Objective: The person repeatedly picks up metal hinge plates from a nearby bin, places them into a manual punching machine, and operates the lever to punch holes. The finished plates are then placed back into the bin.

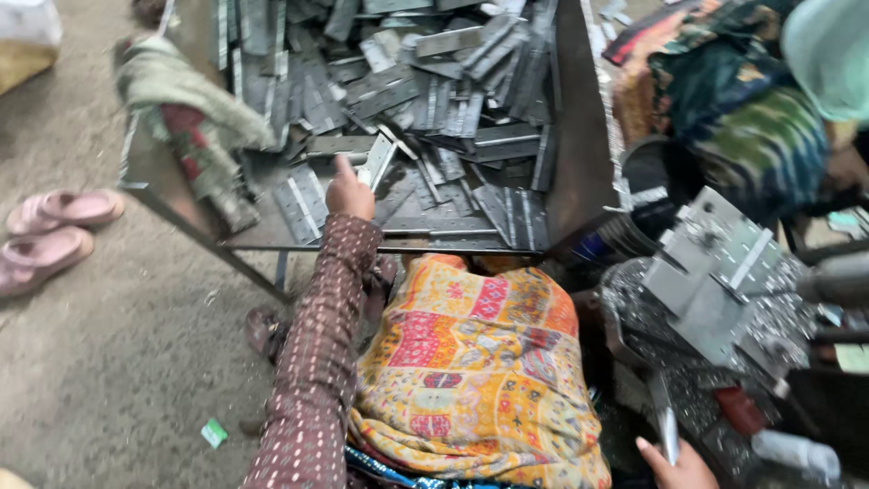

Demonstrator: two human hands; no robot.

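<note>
Nearest the lens, at 6 o'clock, lies a yellow-orange patterned cloth (pixel 480 380) over the person's lap.

Right hand (pixel 674 466), 5 o'clock, at the bottom edge: fingers closed around a slim grey metal handle (pixel 665 421) that rises toward the machine. Only part of the hand shows.

Left sleeve, maroon with small dots (pixel 317 362), runs from 6 o'clock up toward centre. Left hand (pixel 349 192), just above centre-left: fingers pinched on one narrow grey metal hinge plate (pixel 377 163), which tilts up and away toward 1 o'clock. The plate sits over the near part of the tray, above other plates.

At 3 o'clock: grey metal press machine with flat angled blocks (pixel 724 281), its base covered in bright metal shavings (pixel 652 308). Dark round bucket (pixel 656 181) just behind it.

At 12 o'clock: dark sheet-metal tray on legs (pixel 575 136), filled with a loose heap of grey hinge plates (pixel 453 91), lying at all angles. Crumpled grey-green and red rag (pixel 190 118) draped over the tray's left rim, 10 o'clock.

At 9 o'clock, on the grey concrete floor (pixel 109 362): pair of pink sandals (pixel 54 231), side by side, well apart from the tray.

At 2 o'clock: another person in dark green-blue patterned clothing (pixel 742 109), partly out of view.
</note>
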